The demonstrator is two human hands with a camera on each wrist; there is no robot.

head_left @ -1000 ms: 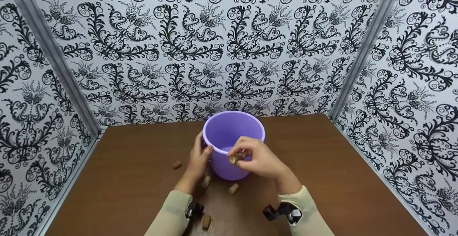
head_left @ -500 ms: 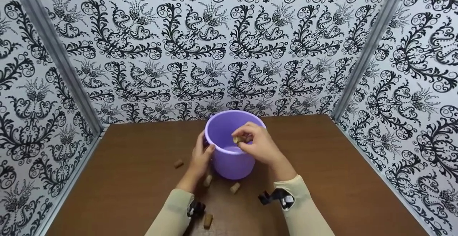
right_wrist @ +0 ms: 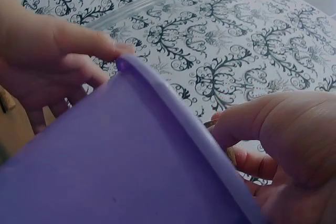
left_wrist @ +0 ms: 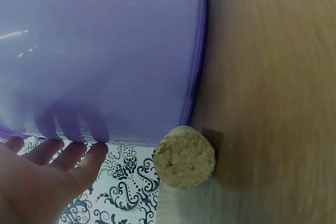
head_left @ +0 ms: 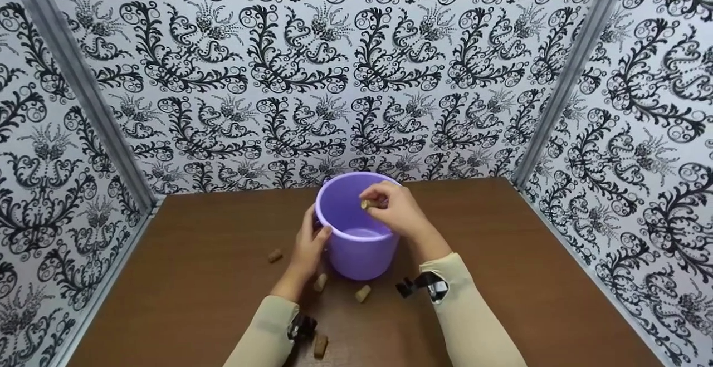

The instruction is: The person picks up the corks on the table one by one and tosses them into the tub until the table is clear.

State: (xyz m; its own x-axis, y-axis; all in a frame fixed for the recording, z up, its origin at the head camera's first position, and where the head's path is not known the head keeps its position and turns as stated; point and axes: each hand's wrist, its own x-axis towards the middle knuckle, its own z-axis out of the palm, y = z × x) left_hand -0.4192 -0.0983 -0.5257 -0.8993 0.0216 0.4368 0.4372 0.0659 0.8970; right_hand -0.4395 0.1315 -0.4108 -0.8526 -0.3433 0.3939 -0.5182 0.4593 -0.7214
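A purple plastic bucket (head_left: 362,261) stands on the table, its mouth facing up. My left hand (head_left: 306,247) holds its left side, with the thumb near the rim and the fingertips (left_wrist: 94,150) against the outer wall. Over the bucket's mouth, my right hand (head_left: 396,206) pinches a tapered cork (head_left: 367,204); whether more corks are behind its fingers is hidden. In the right wrist view, the bucket's rim partly covers that hand's fingertips. A loose cork (head_left: 320,282) lies beside my left wrist, and another cork (head_left: 363,293) lies just before the bucket.
Farther left on the brown table (head_left: 211,278) lies a cork (head_left: 274,255). Near the front, a cork (head_left: 321,346) lies beside the left wrist camera (head_left: 302,328). Patterned walls (head_left: 301,77) enclose the table at the back and both sides.
My right hand has moved from the bucket's near rim, away from me and over its mouth, still pinching a cork. My left hand has stayed on the bucket.
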